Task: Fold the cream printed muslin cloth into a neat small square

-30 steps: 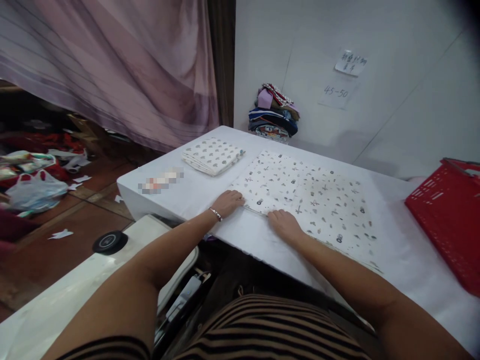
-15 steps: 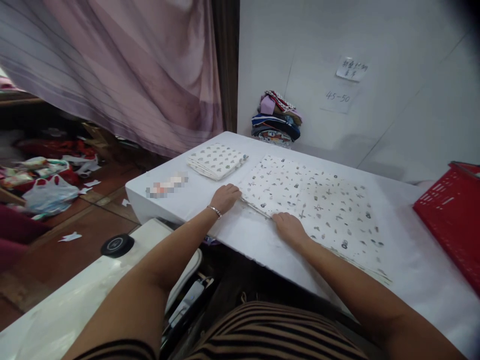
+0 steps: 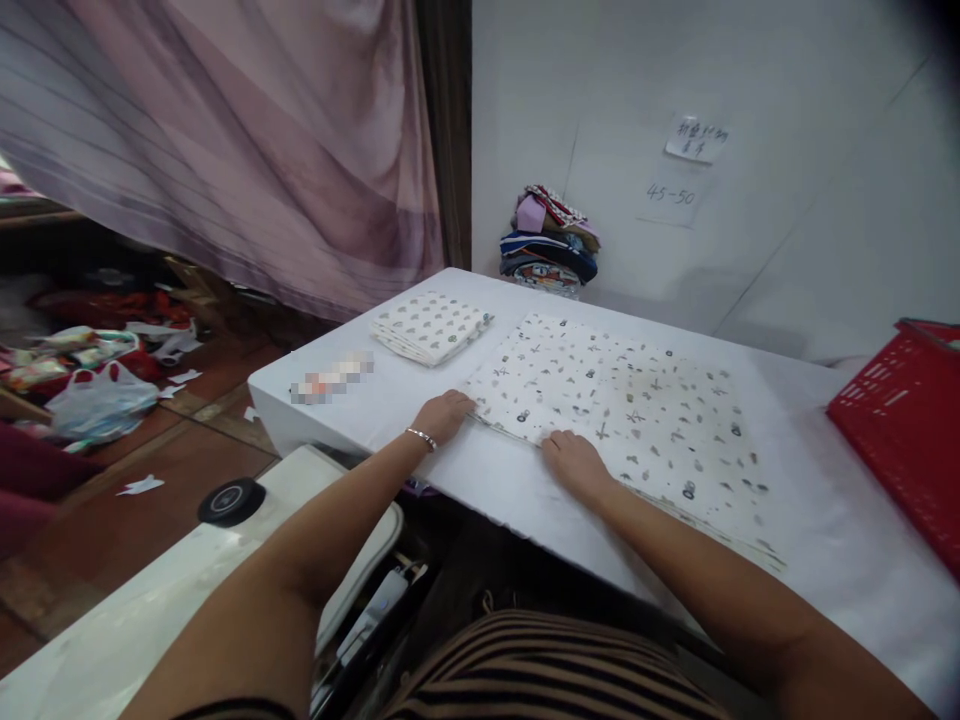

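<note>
A white cloth (image 3: pixel 637 410) printed with small dark motifs lies folded in layers across the white table. At its near left corner, my left hand (image 3: pixel 444 415), with a bracelet at the wrist, is closed on the edge. Farther right along that same near edge, my right hand (image 3: pixel 576 462) has its fingers curled over the cloth; the thumb is hidden. Behind my left hand rests a smaller folded cloth (image 3: pixel 433 328) with a grey heart-like print, touched by neither hand.
A red plastic basket (image 3: pixel 900 430) stands at the table's right end. Folded fabrics (image 3: pixel 551 245) are stacked by the wall. A blurred-out item (image 3: pixel 332 378) lies on the table's left part. At lower left, a black round object (image 3: pixel 232 500) sits on a white surface (image 3: pixel 150 610).
My left hand has shifted slightly left and toward me, and the cloth's near left corner has moved with it. The right hand stays at nearly the same place on the edge.
</note>
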Demonstrator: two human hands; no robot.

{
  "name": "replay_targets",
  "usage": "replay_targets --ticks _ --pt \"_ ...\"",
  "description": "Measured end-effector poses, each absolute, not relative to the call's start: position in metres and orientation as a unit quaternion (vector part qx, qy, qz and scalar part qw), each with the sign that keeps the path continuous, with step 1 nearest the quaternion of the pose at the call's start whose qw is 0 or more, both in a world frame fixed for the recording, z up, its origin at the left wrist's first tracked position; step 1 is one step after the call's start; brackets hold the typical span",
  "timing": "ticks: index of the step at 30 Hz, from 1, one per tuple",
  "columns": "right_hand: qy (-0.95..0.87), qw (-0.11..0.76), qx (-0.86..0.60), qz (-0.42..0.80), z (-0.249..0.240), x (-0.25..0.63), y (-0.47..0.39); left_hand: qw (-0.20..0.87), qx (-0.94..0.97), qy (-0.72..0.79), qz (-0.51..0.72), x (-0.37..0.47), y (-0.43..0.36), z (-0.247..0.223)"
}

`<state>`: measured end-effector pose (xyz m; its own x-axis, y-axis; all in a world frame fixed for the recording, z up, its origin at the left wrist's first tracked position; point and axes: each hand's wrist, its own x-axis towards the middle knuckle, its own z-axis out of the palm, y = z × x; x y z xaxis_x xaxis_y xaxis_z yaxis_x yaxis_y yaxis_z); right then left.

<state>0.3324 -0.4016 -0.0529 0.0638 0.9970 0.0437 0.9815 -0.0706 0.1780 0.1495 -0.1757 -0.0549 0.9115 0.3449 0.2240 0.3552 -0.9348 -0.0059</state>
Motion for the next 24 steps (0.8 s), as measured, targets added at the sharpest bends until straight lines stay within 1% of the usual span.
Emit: replay_targets --ticks 6,10,14,19,24 --pt "0.682 0.015 0.727 0.072 -0.058 0.336 -0.406 0.020 -0.986 -0.128 -0.101 0.140 -0.172 -0.048" --pt "0.694 -0.017 0.718 0.059 -0.055 0.338 -0.411 0.049 -0.993 -0.090 -0.057 0.145 -0.160 -0.045" --pt "0.694 -0.018 0.718 0.054 -0.052 0.339 -0.411 0.082 -0.994 -0.068 -0.038 0.155 -0.151 -0.047" --pt "0.686 -0.023 0.726 0.038 -0.054 0.343 -0.407 0.104 -0.991 -0.077 -0.024 0.163 -0.158 -0.038" --pt "0.697 -0.036 0.715 0.048 -0.056 0.344 -0.411 0.127 -0.987 -0.094 -0.016 0.158 -0.163 -0.029"
